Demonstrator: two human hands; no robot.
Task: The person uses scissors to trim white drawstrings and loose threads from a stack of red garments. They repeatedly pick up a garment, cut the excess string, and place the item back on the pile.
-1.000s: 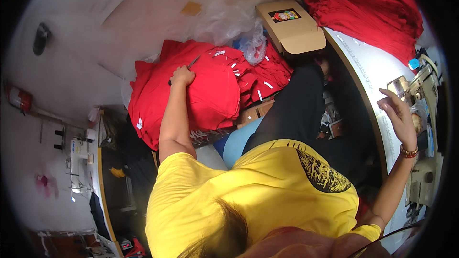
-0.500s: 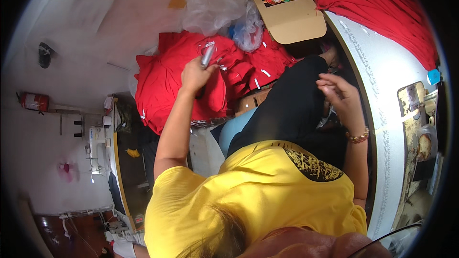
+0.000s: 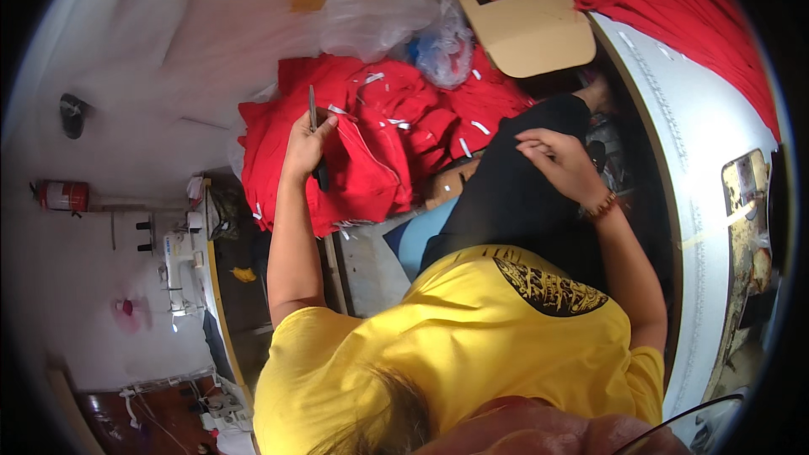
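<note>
My left hand point(image 3: 307, 145) is closed around a pair of scissors point(image 3: 313, 109), seen nearly edge-on. The silver blades point up, away from me, and the black handle end hangs below my palm. Under and beside this hand lies a heap of red garments point(image 3: 371, 152) with small white tags. My right hand point(image 3: 560, 167), a beaded bracelet on its wrist, hovers over or rests on my leg in black trousers point(image 3: 506, 194); contact cannot be made out. Its fingers are loosely bent and stretched to the left, with nothing visible in them.
A cardboard flap point(image 3: 531, 21) and clear plastic bags point(image 3: 379, 17) are beyond the heap. At right stands a white worktable point(image 3: 649, 93) with red cloth point(image 3: 674, 8) and a worn machine point(image 3: 743, 194). Farther left are a sewing machine point(image 3: 177, 265) and a fire extinguisher point(image 3: 63, 195).
My left hand has moved left and slightly nearer, turning the scissors edge-on. The right hand has shifted left over the leg, its fingers drawing closer together.
</note>
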